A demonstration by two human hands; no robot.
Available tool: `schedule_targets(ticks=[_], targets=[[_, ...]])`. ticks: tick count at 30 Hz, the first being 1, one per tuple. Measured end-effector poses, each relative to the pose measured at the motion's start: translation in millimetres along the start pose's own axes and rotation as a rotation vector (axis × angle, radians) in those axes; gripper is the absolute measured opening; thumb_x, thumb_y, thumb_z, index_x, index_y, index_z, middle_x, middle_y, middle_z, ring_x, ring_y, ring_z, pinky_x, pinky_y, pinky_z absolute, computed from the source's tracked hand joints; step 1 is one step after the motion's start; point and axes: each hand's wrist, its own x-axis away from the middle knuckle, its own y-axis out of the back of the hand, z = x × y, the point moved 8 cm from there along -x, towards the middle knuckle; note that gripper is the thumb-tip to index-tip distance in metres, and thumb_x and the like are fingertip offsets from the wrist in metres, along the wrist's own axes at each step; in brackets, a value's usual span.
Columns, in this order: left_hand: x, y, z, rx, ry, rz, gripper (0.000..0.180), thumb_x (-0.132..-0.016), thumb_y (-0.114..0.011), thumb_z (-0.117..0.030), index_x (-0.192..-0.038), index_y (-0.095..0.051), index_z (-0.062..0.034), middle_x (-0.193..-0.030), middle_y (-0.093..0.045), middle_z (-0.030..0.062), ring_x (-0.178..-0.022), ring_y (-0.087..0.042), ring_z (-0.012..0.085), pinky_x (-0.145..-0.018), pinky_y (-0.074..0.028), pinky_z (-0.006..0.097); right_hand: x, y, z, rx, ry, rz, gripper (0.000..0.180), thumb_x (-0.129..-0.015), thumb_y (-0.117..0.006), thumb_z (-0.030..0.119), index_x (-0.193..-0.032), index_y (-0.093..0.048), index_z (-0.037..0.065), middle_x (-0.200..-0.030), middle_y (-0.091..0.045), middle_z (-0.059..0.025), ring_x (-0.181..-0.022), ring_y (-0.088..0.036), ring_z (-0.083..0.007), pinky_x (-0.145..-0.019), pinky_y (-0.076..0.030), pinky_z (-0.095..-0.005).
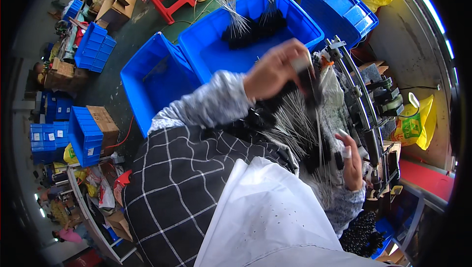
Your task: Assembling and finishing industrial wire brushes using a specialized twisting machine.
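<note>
So the thing to look at here is the pile of thin wire stems with black bristles, sitting right at the person's lap; I'll place everything off that. The left hand is over the far edge of the pile, fingers curled in and gripping a dark brush, or at least that's what it looks like, since it's pretty blurred. Can't tell if it's one piece or several.

Right hand is just right of the pile, fingers loosely spread and half bent, with pale wraps on a couple of fingertips. Doesn't look like it's gripping anything.

Past the pile there's a big blue bin with wire-stemmed bundles standing in it, black ends down. Another blue bin is off to the pile's left. Metal rail rig runs along the pile's right side, and black checked cloth is draped to the near left of it.
</note>
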Motion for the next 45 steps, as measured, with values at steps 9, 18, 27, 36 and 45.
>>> schedule_targets(ticks=[9, 18, 27, 36, 45], targets=[[84, -49, 30, -0.338, -0.021, 0.029, 0.026, -0.086, -0.043, -0.019, -0.104, -0.033, -0.0039, -0.084, -0.050, 0.0088, -0.078, -0.056, 0.0170, -0.069, -0.044, 0.027, 11, -77, -17, -0.641, -0.353, 0.021, 0.030, -0.088, -0.042, 0.020, -0.108, -0.043, -0.002, -0.067, -0.044, 0.0035, -0.055, -0.037, -0.0017, -0.047, -0.028, -0.0137], [144, -32, 105, -1.588, -0.006, 0.829, 0.033, -0.072, -0.044, -0.010, -0.105, -0.045, -0.0076, -0.119, -0.038, 0.0130, -0.107, -0.041, 0.0220, -0.087, -0.035, 0.033, 31, -20, -50, -0.459, -0.291, -0.380, 0.027, -0.084, -0.049, 0.016, -0.106, -0.049, 0.000, -0.068, -0.047, 0.0043, -0.053, -0.036, -0.0017, -0.046, -0.028, -0.0157], [93, -26, 130, -1.990, -0.566, 0.796, 0.046, -0.073, -0.043, -0.011, -0.116, -0.041, -0.0260, -0.131, -0.029, -0.0013, -0.117, -0.029, 0.0169, -0.098, -0.008, 0.041, 91, 34, -78, -0.228, -0.334, -0.767, 0.028, -0.085, -0.044, 0.009, -0.111, -0.046, -0.001, -0.083, -0.053, 0.0000, -0.069, -0.046, -0.0056, -0.061, -0.040, -0.0188], [18, -43, 107, -1.844, -0.518, 0.588, 0.041, -0.066, -0.053, -0.011, -0.104, -0.049, -0.0264, -0.106, -0.047, -0.0005, -0.110, -0.035, 0.0164, -0.097, -0.010, 0.048, 90, 146, -80, 0.788, -0.345, -1.075, 0.024, -0.076, -0.053, 0.022, -0.097, -0.058, 0.011, -0.080, -0.060, -0.0105, -0.072, -0.056, -0.0254, -0.068, -0.044, -0.0311], [48, -41, 63, -1.480, -0.325, 0.496, 0.041, -0.065, -0.065, -0.019, -0.101, -0.049, -0.0066, -0.097, -0.054, 0.0093, -0.093, -0.049, 0.0241, -0.095, -0.015, 0.047, 43, 208, -147, 1.170, -0.625, -0.992, 0.024, -0.077, -0.050, 0.025, -0.099, -0.059, 0.024, -0.080, -0.059, -0.0006, -0.082, -0.049, -0.0189, -0.077, -0.036, -0.0343]])
